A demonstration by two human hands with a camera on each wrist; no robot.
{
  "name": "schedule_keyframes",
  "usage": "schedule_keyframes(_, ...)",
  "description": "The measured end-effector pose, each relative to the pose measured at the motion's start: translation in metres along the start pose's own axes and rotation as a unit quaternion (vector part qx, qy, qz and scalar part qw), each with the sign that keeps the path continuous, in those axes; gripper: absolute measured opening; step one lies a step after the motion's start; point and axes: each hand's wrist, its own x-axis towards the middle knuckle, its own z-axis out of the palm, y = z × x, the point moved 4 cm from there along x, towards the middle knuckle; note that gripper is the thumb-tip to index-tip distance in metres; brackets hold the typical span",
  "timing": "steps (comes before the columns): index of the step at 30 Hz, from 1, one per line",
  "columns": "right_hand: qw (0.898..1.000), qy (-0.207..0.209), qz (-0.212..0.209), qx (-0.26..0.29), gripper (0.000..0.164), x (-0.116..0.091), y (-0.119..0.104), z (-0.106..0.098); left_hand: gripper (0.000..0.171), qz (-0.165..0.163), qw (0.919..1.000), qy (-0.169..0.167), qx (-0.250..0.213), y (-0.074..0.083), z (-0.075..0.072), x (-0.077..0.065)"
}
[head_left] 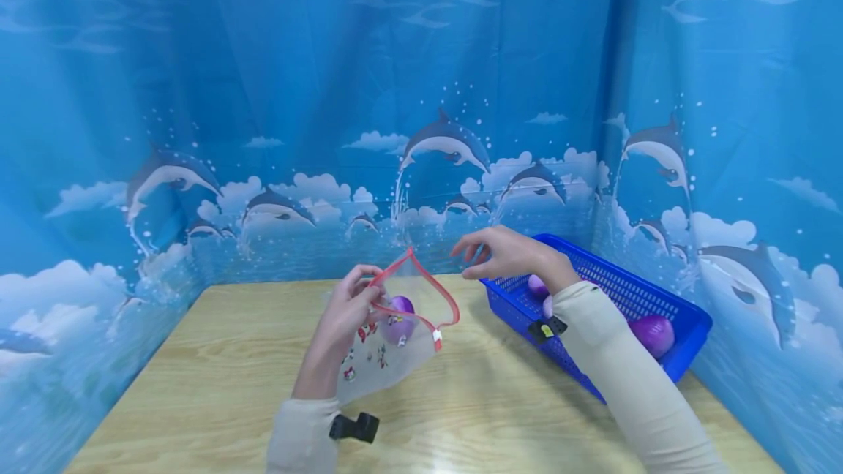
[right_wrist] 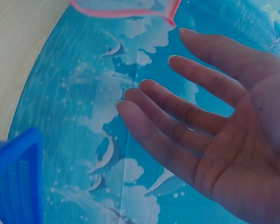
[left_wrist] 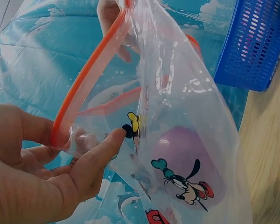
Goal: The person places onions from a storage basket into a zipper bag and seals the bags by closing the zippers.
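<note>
My left hand (head_left: 349,313) pinches the red-edged rim of a clear zip bag (left_wrist: 205,112) printed with cartoon figures. The bag's mouth gapes wide, with a white slider (head_left: 437,336) at its near corner. Inside lies a rounded purple object (left_wrist: 186,163), seen through the plastic; its exact kind does not show. My right hand (head_left: 507,253) is held in the air between the bag and the blue basket, fingers loosely bent and apart. In the right wrist view nothing touches that palm, and the bag's red rim (right_wrist: 126,13) appears beyond the fingertips.
A blue plastic basket (head_left: 596,276) with slotted walls stands on the right of the wooden table (head_left: 217,357). It holds several purple rounded objects, one a darker purple piece (head_left: 652,335) at its near end. A dolphin-print curtain (head_left: 316,130) hangs behind and on both sides.
</note>
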Motion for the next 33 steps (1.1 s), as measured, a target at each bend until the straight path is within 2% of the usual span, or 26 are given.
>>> schedule_keyframes(5, 1.0, -0.003, 0.02, 0.002, 0.039, -0.003, 0.014, -0.004, 0.022, 0.003, 1.0, -0.003, -0.004, -0.001, 0.0, 0.0)
schedule_keyframes(17, 0.996, -0.019, 0.077, -0.035, 0.04, -0.013, 0.053, -0.009, 0.022, 0.005, 1.0, -0.005, -0.001, -0.002, 0.001, 0.0)
schedule_keyframes(33, 0.99, -0.054, 0.134, 0.001, 0.043, -0.03, 0.097, -0.012, 0.022, 0.004, 1.0, -0.004, 0.004, -0.001, 0.001, 0.0)
